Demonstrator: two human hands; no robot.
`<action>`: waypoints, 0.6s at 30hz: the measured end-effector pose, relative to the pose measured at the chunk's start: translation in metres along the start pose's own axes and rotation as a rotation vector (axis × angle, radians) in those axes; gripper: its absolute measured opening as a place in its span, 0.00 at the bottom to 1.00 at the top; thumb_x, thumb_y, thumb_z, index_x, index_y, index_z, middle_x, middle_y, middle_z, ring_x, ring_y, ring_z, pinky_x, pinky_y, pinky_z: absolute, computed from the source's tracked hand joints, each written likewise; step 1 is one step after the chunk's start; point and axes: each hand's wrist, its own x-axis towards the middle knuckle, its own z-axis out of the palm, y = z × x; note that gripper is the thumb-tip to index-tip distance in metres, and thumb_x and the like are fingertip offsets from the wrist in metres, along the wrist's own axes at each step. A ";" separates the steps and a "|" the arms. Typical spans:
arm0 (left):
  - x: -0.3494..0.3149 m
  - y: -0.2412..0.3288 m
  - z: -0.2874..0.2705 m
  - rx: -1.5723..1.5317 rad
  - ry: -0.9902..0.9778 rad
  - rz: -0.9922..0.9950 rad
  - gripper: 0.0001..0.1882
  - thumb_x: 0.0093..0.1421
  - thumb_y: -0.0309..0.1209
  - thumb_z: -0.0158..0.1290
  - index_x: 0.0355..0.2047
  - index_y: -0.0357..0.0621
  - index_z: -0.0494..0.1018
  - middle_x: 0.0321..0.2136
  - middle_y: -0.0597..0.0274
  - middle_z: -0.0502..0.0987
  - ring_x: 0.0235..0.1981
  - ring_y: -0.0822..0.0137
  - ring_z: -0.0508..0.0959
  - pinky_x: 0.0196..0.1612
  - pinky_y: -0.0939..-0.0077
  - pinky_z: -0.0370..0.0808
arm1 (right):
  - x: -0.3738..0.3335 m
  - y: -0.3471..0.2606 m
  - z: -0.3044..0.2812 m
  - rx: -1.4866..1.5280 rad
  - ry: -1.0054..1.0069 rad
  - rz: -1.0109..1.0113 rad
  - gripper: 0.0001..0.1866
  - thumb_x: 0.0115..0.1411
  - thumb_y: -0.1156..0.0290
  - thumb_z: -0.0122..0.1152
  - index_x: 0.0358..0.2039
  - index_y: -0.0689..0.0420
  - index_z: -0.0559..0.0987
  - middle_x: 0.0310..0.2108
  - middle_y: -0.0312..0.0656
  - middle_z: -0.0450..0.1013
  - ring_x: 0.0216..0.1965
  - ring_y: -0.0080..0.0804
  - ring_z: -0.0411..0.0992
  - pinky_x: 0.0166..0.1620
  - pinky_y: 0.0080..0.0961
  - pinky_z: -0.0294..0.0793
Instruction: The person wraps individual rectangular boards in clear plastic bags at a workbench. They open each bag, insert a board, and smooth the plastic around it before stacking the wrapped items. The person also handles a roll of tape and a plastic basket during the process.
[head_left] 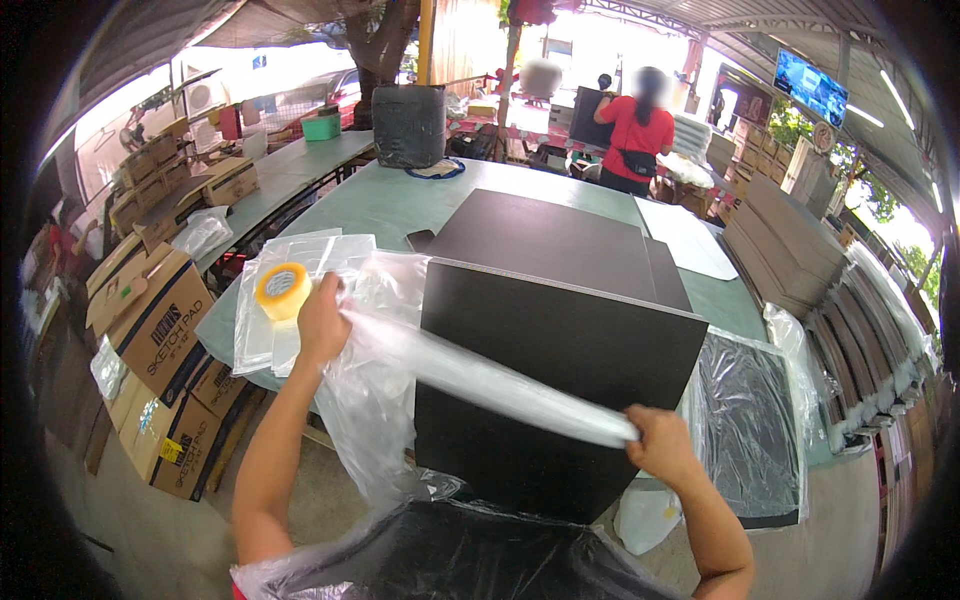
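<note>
Plastic-covered dark surface (480, 550) up close, black block (555, 340) beyond

I have the hands well apart, each closed on one end of a blurred band of clear plastic (500, 385): left hand (325, 322) beside a yellow tape roll (283, 291), right hand (660, 445) lower down. The band stretches across the front of the block, which stands at the near side of the green desk (340, 195). Flat clear bags (254, 340) lie under the tape. On my left, cardboard cartons (165, 320) stack up from the concrete floor (330, 475); far back I see a person in red (635, 135) and a lit screen (811, 87) under a metal roof (760, 20).
</note>
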 end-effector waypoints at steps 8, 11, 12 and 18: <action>0.026 0.085 0.010 0.054 -0.209 0.429 0.37 0.37 0.14 0.45 0.50 0.58 0.61 0.45 0.59 0.63 0.35 0.62 0.71 0.34 0.73 0.71 | 0.037 0.076 -0.035 -0.022 0.684 0.008 0.31 0.38 0.91 0.43 0.46 0.55 0.68 0.48 0.48 0.59 0.49 0.44 0.58 0.47 0.28 0.60; 0.005 0.091 0.002 0.080 -0.021 0.503 0.32 0.39 0.14 0.43 0.48 0.52 0.63 0.43 0.56 0.67 0.39 0.58 0.70 0.33 0.71 0.72 | 0.018 0.062 -0.036 -0.141 0.801 0.006 0.31 0.38 0.92 0.44 0.45 0.55 0.70 0.43 0.45 0.62 0.44 0.37 0.61 0.44 0.24 0.64; -0.001 0.089 -0.006 0.044 -0.006 0.518 0.31 0.39 0.14 0.44 0.46 0.53 0.65 0.42 0.57 0.67 0.37 0.59 0.70 0.33 0.73 0.71 | 0.008 0.053 -0.038 -0.197 0.855 0.006 0.30 0.38 0.93 0.44 0.44 0.55 0.71 0.41 0.44 0.63 0.42 0.33 0.63 0.43 0.22 0.66; 0.020 0.080 -0.032 -0.511 -0.332 0.229 0.21 0.36 0.17 0.55 0.35 0.40 0.73 0.26 0.63 0.73 0.29 0.69 0.73 0.33 0.81 0.68 | -0.014 0.077 -0.077 0.808 0.601 0.024 0.10 0.37 0.85 0.54 0.23 0.62 0.77 0.23 0.36 0.68 0.24 0.25 0.66 0.32 0.16 0.64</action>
